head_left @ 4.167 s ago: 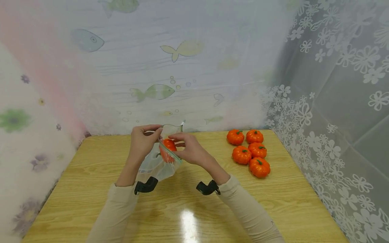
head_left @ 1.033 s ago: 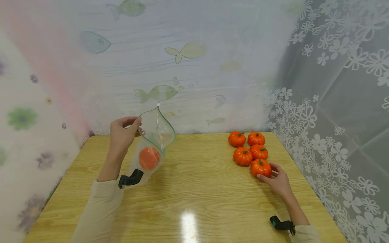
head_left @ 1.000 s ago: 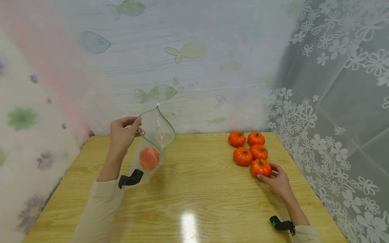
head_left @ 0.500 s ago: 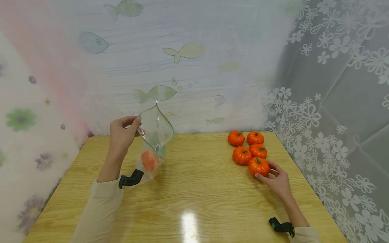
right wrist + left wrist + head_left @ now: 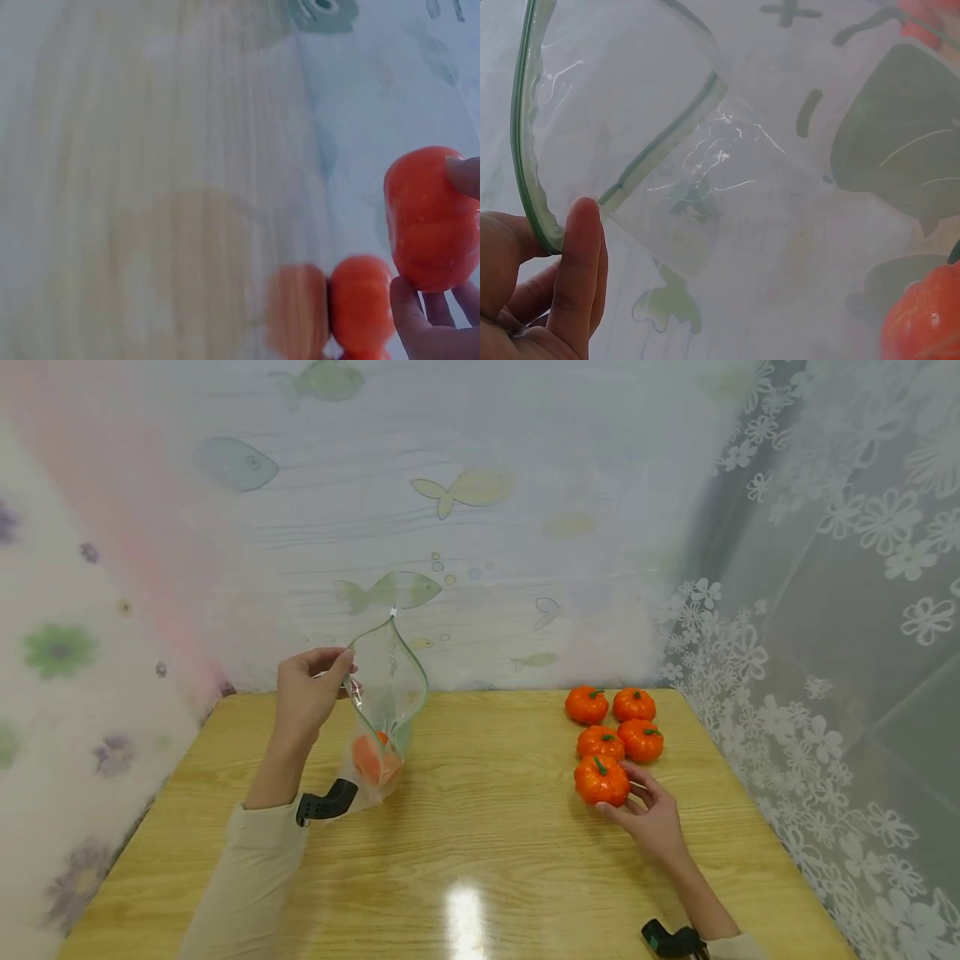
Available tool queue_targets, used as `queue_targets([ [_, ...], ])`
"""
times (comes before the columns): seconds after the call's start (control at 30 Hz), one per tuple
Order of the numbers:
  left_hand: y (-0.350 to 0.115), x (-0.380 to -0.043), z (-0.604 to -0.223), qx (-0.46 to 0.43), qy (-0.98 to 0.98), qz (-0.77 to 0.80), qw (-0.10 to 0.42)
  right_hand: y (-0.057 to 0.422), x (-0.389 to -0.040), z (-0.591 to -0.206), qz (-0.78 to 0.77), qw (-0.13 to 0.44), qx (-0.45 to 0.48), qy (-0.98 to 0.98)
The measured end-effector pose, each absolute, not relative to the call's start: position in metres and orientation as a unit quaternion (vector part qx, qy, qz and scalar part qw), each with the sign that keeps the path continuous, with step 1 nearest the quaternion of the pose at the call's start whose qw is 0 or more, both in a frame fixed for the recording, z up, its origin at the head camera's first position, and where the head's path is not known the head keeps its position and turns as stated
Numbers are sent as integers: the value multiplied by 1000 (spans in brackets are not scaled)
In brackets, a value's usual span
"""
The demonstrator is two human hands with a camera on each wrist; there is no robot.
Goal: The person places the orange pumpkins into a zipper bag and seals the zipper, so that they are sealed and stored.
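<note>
Fish-printed sheeting [image 5: 480,543] stands behind the bag [image 5: 392,693], and a wooden table [image 5: 487,827] spreads below it. At the bag's left side, the left hand [image 5: 311,693] pinches the rim [image 5: 519,135] between thumb and fingers; the mouth gapes, its long axis running roughly up and down in the head view. One inner pumpkin [image 5: 371,762] sits low inside the bag. Well to the right of the bag, the right hand [image 5: 651,818] grips a held pumpkin [image 5: 602,780], stem upward. That sideways gap seems the key relation: the held pumpkin is on the bag-facing side of the right hand, while the left hand is nearer the mouth. Four loose pumpkins [image 5: 640,741] cluster right of the bag, beyond the held one; whether it touches the nearest, I cannot tell.
</note>
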State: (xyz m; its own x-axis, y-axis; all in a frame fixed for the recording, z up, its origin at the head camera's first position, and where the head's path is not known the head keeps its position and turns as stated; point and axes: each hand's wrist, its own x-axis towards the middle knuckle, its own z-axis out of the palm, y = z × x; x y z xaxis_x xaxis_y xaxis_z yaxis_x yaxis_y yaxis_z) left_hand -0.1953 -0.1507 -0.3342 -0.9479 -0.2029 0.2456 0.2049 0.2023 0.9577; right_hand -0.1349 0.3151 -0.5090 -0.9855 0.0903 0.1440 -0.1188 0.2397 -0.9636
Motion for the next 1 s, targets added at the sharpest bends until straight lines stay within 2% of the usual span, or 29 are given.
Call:
queue_targets([
  [0.27, -154, -196, -339, -6, -758, -632, 160, 273, -130, -514, 657, 49, 45, -751],
  [0.5, -158, -199, -343, -5, -742, -645, 181, 242, -135, -513, 687, 22, 88, -720],
  [0.8, -160, -202, -345, -23, -742, -639, 204, 205, -141, -507, 718, 16, 115, -686],
  [1.0, -158, -204, -350, -23, -749, -633, 196, 182, -144, -506, 724, 11, 143, -674],
])
